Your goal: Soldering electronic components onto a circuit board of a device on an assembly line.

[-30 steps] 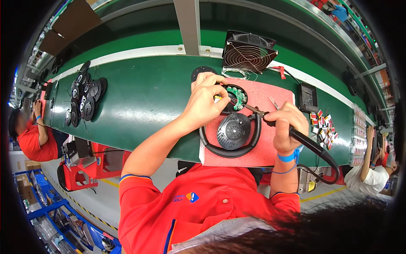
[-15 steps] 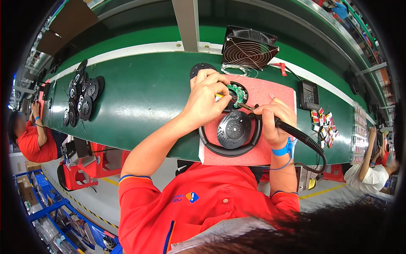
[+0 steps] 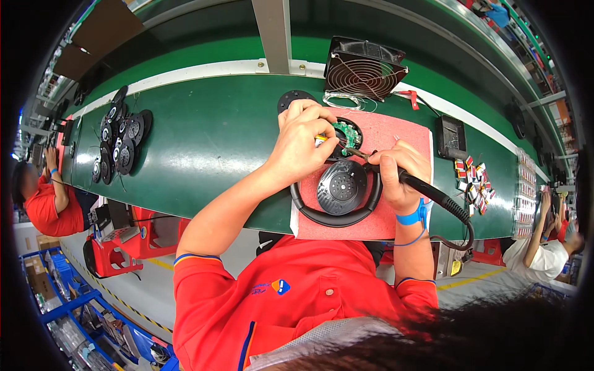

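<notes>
A pair of black headphones lies on a pink foam mat [image 3: 396,230], its headband [image 3: 334,219] curving toward me. The far ear cup is open and shows a green ring-shaped circuit board [image 3: 350,131]; the near ear cup [image 3: 342,187] has a dotted round face. My left hand [image 3: 302,141] is closed at the board's left side, fingertips pinched together. Beneath those fingers peeks a small yellow-and-white piece [image 3: 320,141]; what the fingertips pinch is hidden. My right hand [image 3: 402,176] grips a soldering iron [image 3: 436,196], whose tip reaches the board's lower edge.
A black fan [image 3: 365,69] stands behind the mat, beside a coil of pale wire [image 3: 343,100]. Black round speaker parts [image 3: 127,139] are piled at left. Right of the mat are a black tray [image 3: 452,137] and several small battery-like packs [image 3: 475,185]. Co-workers sit at both sides.
My right hand and the soldering iron have shifted slightly to the left, the iron's cable moving along. My left hand has stayed in place on the ear cup.
</notes>
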Demonstrator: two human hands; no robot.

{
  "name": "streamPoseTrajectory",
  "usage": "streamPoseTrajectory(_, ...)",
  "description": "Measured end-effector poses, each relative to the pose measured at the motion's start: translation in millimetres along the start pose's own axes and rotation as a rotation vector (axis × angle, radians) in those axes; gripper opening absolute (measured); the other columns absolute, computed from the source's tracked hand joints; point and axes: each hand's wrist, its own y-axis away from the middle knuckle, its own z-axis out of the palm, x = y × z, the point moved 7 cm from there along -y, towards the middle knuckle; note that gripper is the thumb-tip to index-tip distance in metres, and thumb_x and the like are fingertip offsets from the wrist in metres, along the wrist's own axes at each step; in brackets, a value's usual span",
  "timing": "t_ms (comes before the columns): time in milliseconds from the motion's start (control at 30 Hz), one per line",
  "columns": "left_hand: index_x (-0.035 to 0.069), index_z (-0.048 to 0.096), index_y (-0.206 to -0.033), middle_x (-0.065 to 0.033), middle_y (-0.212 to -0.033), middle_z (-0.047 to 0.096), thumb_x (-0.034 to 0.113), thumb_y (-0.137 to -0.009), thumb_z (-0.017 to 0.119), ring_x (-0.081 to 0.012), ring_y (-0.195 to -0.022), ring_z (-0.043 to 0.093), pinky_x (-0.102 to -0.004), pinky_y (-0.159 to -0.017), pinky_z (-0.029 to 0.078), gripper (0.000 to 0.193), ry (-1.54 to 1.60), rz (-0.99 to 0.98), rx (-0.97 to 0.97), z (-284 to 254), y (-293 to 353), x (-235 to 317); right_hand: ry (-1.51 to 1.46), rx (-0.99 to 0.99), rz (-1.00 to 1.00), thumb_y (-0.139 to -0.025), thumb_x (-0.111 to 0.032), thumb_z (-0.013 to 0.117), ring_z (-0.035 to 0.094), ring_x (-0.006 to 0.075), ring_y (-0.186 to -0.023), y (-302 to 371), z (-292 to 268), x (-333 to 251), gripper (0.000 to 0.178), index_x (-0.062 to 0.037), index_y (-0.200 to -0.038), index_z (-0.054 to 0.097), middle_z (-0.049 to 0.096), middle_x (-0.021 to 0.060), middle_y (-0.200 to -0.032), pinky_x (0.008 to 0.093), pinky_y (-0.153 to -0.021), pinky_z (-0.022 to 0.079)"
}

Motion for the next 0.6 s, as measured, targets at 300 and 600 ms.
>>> streamPoseTrajectory(300, 0.006, 0.064, -0.073, -0.0017, -0.101, 0.064, 0.011, -0.073, 0.070, -0.0254, -0.110, 0.049, -0.0412, -0.095, 0.034, 0.008, -0.005, 0.009, 0.007, 0.8, -0.1, -1.0, 0.017, -0.007, -0.008, -0.086, -0.009, 0.058, 0.052, 0.0186, -0.052, 0.5, 0.0, -0.7, 0.018, 0.0002, -0.072, 0.064, 0.064, 0.0093, -0.064, 0.0298, -0.051, 0.040)
streamPoseTrajectory(600, 0.006, 0.064, -0.073, -0.0008, -0.101, 0.064, 0.010, -0.072, 0.071, -0.0252, -0.109, 0.049, -0.0407, -0.095, 0.034, 0.008, -0.020, 0.018, 0.011, 0.4, 0.1, -0.3, 0.022, -0.019, -0.015, -0.085, -0.008, 0.059, 0.054, 0.0190, -0.052, 0.7, 0.4, -0.8, 0.016, -0.0011, -0.071, 0.063, 0.064, 0.0088, -0.064, 0.0302, -0.052, 0.040)
